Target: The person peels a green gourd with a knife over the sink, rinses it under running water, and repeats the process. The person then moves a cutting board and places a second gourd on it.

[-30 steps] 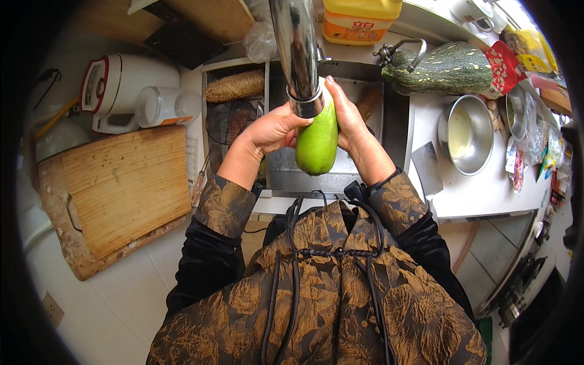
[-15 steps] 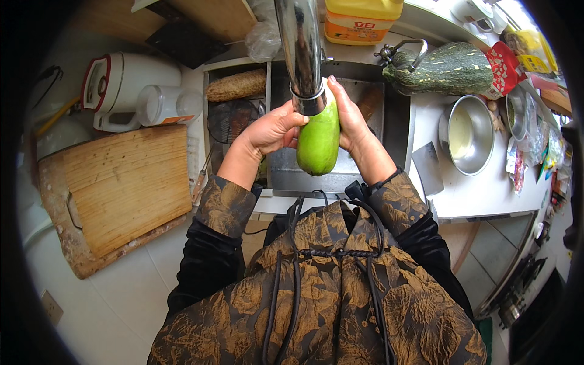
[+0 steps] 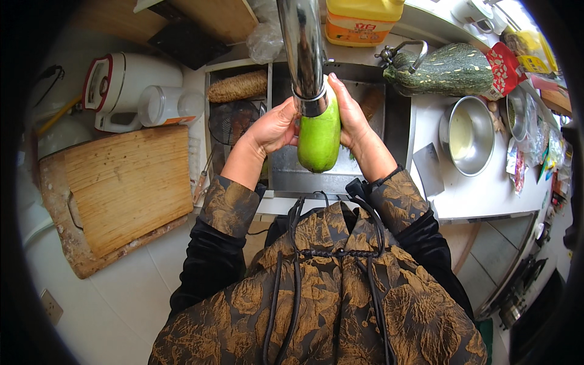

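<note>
Both hands hold a smooth light-green gourd upright over the steel sink, directly under the mouth of the chrome tap. The left hand cups the gourd's left flank, fingers curled around it and the thumb toward its upper end. The right hand lies flat along the right flank, fingers stretched upward beside the tap's end. The grip is closed on the gourd from both sides; its rounded lower end hangs free above the sink basin. Whether water runs from the tap cannot be told.

Surroundings, left of the sink: a drain compartment holding a loofah scrubber and a dark round strainer. Further left, a white rice cooker with a white jar just beside it. Near it lies a large wooden cutting board set on a second, rougher board.

Right of the sink: a dark-green striped squash at the counter's back, a steel bowl with pale contents, and a cleaver blade lying flat near the counter's front edge. A yellow oil bottle stands behind the tap. Assorted packets crowd the far right edge.

The person wears a brown patterned padded jacket over black sleeves
</note>
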### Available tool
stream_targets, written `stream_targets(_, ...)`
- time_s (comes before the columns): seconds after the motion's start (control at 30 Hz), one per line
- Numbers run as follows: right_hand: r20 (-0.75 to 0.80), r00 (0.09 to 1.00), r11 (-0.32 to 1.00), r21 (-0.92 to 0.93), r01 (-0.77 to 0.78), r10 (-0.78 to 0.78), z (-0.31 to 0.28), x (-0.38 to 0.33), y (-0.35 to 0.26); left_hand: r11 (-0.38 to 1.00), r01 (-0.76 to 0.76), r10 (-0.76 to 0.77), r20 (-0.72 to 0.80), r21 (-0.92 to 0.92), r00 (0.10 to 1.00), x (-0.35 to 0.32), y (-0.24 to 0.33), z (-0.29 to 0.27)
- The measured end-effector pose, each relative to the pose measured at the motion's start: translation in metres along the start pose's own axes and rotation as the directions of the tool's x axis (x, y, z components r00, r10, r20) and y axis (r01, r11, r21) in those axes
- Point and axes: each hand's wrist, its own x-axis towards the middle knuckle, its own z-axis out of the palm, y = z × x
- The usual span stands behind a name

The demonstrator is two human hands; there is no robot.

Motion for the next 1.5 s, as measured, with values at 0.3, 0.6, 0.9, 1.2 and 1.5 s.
stream_targets(0.3,-0.051,0.992,0.993,-0.042,0.114,-0.116,-0.01,0.007,0.012,0.998,-0.059,0.059,0.007,0.024,0.998,-0.01,-0.001,0.013)
stream_targets(0.6,-0.263,0.674,0.57,-0.772,0.282,-0.69,0.015,0.022,0.044,0.797,-0.32,0.536,-0.358,0.511,0.764,0.042,-0.04,0.008)
stream_targets(0.9,-0.247,0.643,0.502,-0.828,0.249,-0.725,0.033,-0.009,0.032,0.988,-0.152,0.139,-0.346,-0.011,0.928,0.075,0.01,-0.011)
stream_targets(1.2,-0.227,0.675,0.561,-0.76,0.329,-0.702,0.032,-0.01,0.028,0.829,-0.357,0.481,-0.225,0.431,0.847,0.043,-0.014,0.011)
stream_targets(1.5,-0.395,0.644,0.682,-0.677,0.277,-0.655,0.028,0.011,0.044,0.348,-0.204,0.787,-0.167,0.915,0.594,-0.006,-0.079,0.027)
